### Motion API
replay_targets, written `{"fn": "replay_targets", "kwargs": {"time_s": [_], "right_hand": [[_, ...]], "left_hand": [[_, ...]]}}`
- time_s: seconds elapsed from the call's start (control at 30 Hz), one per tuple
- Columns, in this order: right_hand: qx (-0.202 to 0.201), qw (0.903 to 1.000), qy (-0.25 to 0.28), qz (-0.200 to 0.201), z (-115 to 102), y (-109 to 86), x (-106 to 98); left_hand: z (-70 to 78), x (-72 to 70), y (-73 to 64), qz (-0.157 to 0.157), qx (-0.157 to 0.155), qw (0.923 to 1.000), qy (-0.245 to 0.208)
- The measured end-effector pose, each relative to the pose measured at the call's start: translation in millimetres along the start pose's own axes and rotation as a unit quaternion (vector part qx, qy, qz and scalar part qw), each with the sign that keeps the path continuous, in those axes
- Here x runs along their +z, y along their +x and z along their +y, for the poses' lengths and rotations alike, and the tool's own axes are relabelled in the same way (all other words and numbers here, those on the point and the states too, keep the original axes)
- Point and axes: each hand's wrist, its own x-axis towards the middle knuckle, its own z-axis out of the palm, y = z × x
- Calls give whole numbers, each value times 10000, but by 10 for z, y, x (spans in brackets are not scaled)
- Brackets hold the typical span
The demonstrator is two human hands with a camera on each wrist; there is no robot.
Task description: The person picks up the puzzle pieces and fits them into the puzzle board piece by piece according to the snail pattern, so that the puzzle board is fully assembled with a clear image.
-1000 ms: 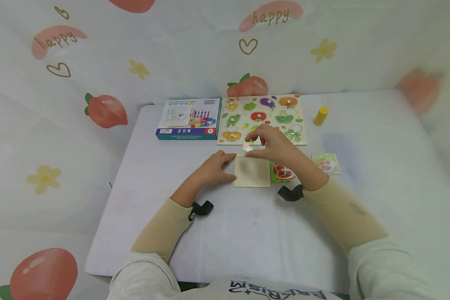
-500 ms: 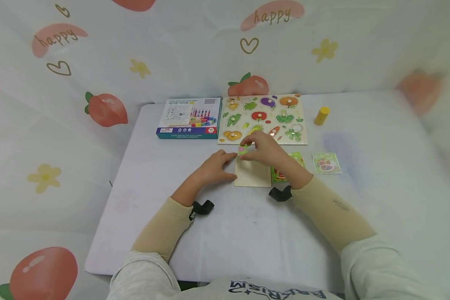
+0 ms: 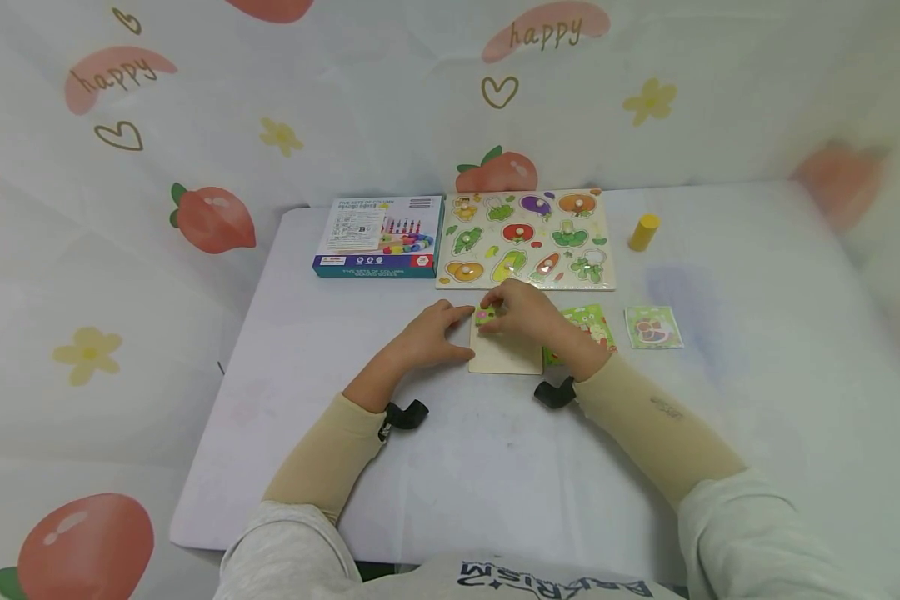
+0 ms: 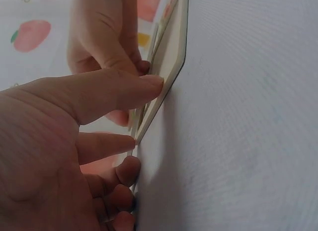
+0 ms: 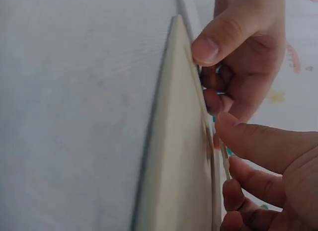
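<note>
A square wooden puzzle tray (image 3: 506, 356) with a raised rim lies on the table between the hands. My left hand (image 3: 427, 336) rests at its left side, thumb and index finger straight and spread along the edge; in the left wrist view the thumb (image 4: 144, 87) presses the rim near a corner. My right hand (image 3: 521, 312) pinches a small green puzzle piece (image 3: 484, 316) with a pink spot between thumb and fingers, over the tray's upper left corner. Seen from the right wrist, the thin piece (image 5: 225, 161) stands edge-on, close to the tray's face.
Green picture pieces (image 3: 588, 325) lie right of the tray, partly under my right forearm. Farther right are a square picture card (image 3: 653, 327) and a yellow cylinder (image 3: 643, 232). Behind stand a boxed bead set (image 3: 375, 237) and a vegetable peg puzzle (image 3: 487, 242).
My right hand has moved left and toward me with the puzzle piece, lowering it from beyond the tray's far edge to its upper left corner. My left hand has stayed in place.
</note>
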Motion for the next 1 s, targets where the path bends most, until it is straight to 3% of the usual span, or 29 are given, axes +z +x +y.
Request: {"fn": "replay_targets", "kwargs": {"time_s": [0.17,0.67,1.0], "right_hand": [[-124,9994,-308,27,34,-12,58],[-315,9986,-294,299,30,-60,88],[-150,9993,-281,213,-7,-79,75]], "left_hand": [[7,3,-2,-23,-56,10000,-42],[13,-16,-6,-12,-83,10000,-37],[-1,4,9,-9,-88,10000,-33]]}}
